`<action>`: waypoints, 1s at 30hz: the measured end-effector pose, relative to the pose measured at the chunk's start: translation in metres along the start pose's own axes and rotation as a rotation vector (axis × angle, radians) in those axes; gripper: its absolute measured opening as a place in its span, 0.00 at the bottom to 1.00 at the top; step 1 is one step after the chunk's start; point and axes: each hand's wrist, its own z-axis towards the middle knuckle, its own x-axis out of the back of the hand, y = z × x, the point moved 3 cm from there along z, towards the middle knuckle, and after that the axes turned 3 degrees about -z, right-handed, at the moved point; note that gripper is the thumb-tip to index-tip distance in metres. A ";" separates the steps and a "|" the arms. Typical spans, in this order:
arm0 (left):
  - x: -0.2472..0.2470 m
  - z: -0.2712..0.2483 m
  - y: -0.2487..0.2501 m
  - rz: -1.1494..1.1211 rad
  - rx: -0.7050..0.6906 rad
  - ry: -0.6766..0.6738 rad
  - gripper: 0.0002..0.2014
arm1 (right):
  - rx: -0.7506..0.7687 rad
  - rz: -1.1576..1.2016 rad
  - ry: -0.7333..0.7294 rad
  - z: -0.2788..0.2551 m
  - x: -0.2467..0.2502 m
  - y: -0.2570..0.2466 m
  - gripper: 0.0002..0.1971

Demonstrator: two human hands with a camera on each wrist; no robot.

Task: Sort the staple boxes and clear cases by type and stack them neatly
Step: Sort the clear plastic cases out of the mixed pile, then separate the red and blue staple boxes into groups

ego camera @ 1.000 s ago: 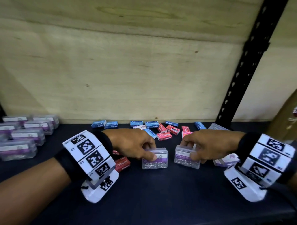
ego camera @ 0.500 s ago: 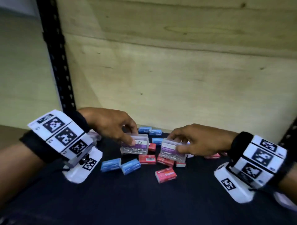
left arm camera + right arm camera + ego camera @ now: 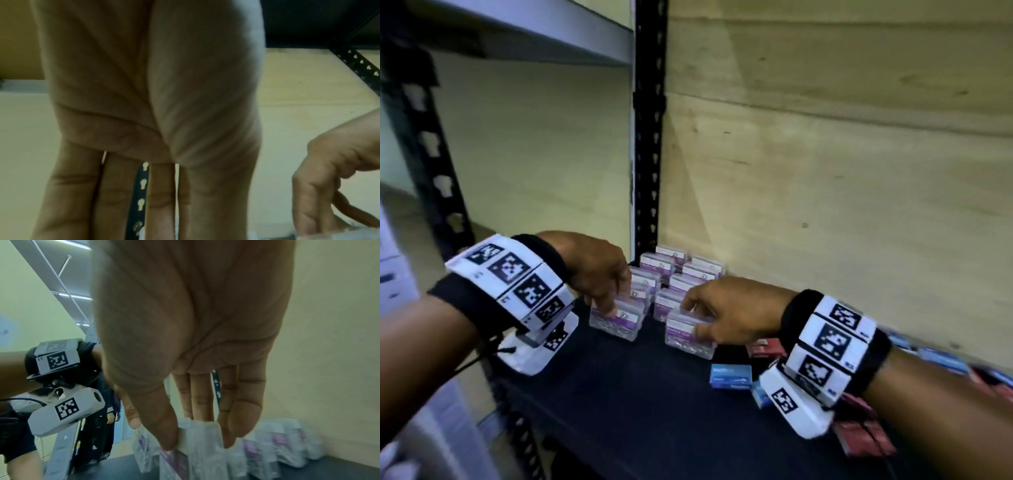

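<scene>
Two rows of clear cases [image 3: 681, 274] with purple labels stand at the left end of the dark shelf [image 3: 640, 394], by the black upright. In front of the left row, my left hand [image 3: 607, 308] grips one clear case [image 3: 619, 322] from above. To its right, my right hand [image 3: 693, 317] pinches a second clear case [image 3: 688, 339] between thumb and fingers, in front of the right row. The right wrist view shows that hand [image 3: 198, 434] holding its clear case [image 3: 201, 456] by the top. The left wrist view shows my left hand [image 3: 144, 203] with fingers pointing down, tips out of frame.
A blue staple box [image 3: 731, 376] lies just right of the held cases. Red staple boxes [image 3: 767, 347] and more blue ones [image 3: 941, 363] are scattered under and beyond my right wrist. The black upright [image 3: 649, 137] and plywood back wall [image 3: 825, 171] bound the shelf.
Both hands lifted a clear case each from among the staple boxes mid-shelf and carried them left to the rows of clear cases. The head view swung left with them.
</scene>
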 end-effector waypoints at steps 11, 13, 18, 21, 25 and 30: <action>-0.016 0.022 -0.026 -0.044 0.044 0.044 0.12 | -0.018 -0.022 -0.048 0.045 -0.007 -0.024 0.23; -0.017 0.024 -0.027 -0.043 0.034 0.066 0.12 | -0.025 -0.015 -0.041 0.048 -0.008 -0.024 0.24; -0.017 0.025 -0.027 -0.072 0.030 0.122 0.13 | -0.026 0.003 0.000 0.050 -0.009 -0.022 0.25; -0.014 0.021 -0.026 -0.041 0.048 0.155 0.16 | -0.023 0.004 0.024 0.048 -0.009 -0.020 0.26; -0.001 0.011 -0.014 0.039 0.055 0.225 0.18 | -0.038 -0.003 0.065 0.035 -0.003 -0.011 0.25; 0.014 0.005 0.030 0.033 -0.058 0.287 0.14 | -0.140 -0.001 0.076 0.001 0.001 0.024 0.23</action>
